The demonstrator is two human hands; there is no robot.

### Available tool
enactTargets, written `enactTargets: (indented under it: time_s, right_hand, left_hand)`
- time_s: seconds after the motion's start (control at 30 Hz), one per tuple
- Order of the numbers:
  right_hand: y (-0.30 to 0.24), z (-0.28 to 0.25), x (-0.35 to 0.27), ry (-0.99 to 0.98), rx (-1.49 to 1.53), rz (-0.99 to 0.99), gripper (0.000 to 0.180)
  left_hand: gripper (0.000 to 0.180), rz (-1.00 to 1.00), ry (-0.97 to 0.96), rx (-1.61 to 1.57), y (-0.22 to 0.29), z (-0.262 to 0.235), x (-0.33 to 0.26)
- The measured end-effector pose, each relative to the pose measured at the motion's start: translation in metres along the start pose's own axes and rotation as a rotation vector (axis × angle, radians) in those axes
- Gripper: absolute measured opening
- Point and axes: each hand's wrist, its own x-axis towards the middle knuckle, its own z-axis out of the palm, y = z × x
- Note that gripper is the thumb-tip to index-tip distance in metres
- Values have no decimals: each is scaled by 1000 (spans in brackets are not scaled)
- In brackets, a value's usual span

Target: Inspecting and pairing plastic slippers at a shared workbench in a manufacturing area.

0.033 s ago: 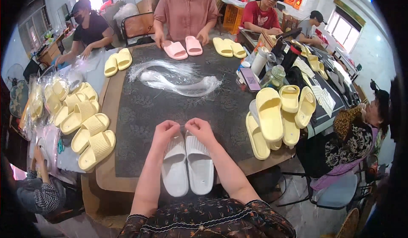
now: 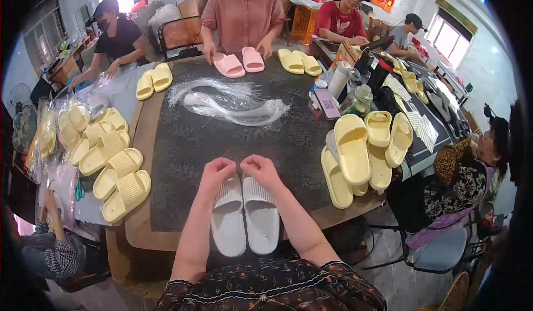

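Observation:
A pair of grey slide sandals lies side by side at the near edge of the dark table mat, open heels toward me. Above their toe ends, my left hand and my right hand face each other a short way apart. Both are closed, thumb and fingers pinched together. Whatever the fingertips hold is too thin or too hidden to make out. Beyond my hands, a loose bundle of clear thin plastic strands is spread over the mat.
Yellow slides line the left side, some in clear bags. More yellow slides are heaped at right beside a glass jar and a phone. Across the table a person holds pink slides. Other people sit around.

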Motion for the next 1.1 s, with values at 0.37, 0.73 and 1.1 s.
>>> enactTargets:
  time_s: [0.37, 0.73, 1.1]
  right_hand:
    - [0, 0, -1, -30, -49, 12, 14]
    - [-3, -3, 0, -89, -139, 33, 15]
    - [6, -1, 0, 0, -46, -23, 14]
  left_hand:
    - [10, 15, -14, -17, -11, 0, 5]
    - [13, 30, -29, -15, -16, -2, 7]
    - [12, 38, 11, -4, -20, -2, 11]
